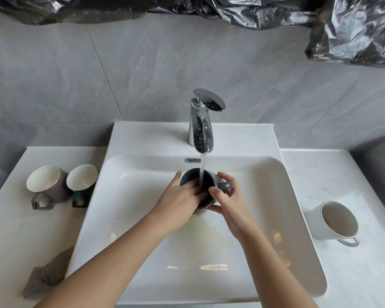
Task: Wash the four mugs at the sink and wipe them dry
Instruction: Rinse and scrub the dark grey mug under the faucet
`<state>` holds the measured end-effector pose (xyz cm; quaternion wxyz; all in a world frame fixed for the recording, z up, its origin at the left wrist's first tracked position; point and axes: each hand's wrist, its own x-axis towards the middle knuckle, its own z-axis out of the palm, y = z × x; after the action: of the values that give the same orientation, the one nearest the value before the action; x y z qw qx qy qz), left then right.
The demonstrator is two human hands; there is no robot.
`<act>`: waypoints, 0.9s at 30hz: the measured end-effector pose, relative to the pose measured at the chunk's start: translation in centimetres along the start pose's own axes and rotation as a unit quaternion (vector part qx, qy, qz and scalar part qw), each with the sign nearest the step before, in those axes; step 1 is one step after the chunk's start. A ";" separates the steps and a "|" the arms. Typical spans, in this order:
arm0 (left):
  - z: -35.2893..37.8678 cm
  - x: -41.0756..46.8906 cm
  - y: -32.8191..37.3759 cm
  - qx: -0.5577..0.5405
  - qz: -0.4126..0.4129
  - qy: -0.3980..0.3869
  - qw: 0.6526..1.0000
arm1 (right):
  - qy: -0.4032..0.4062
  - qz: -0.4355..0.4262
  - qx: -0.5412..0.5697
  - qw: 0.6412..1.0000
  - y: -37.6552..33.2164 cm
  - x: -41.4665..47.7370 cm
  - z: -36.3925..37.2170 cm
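A dark grey mug (207,178) is held over the white sink (282,218) under the running stream from the chrome tap (201,125). My right hand (228,205) grips its outside near the handle. My left hand (182,198) has its fingers inside the mug's mouth. On the left counter stand a brown mug (47,185) and a dark green mug (82,182), both tilted toward me with white insides. A white mug (336,221) stands on the right counter with a brownish stain inside.
A grey cloth (47,274) lies crumpled on the left counter near the front edge. Grey tiled wall rises behind the sink. Black plastic sheeting (353,32) hangs along the top and at the upper right.
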<state>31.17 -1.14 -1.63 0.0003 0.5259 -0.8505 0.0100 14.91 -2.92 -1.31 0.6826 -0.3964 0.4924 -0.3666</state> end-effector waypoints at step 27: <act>1.7 -1.2 0.1 -0.037 -0.007 0.114 0.993 | -0.063 0.008 -0.041 0.997 0.4 0.2 0.0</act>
<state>31.63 -0.01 -3.33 0.1169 0.5268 -0.8410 0.0384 14.99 -2.98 -1.78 0.6984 -0.4428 0.4657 -0.3150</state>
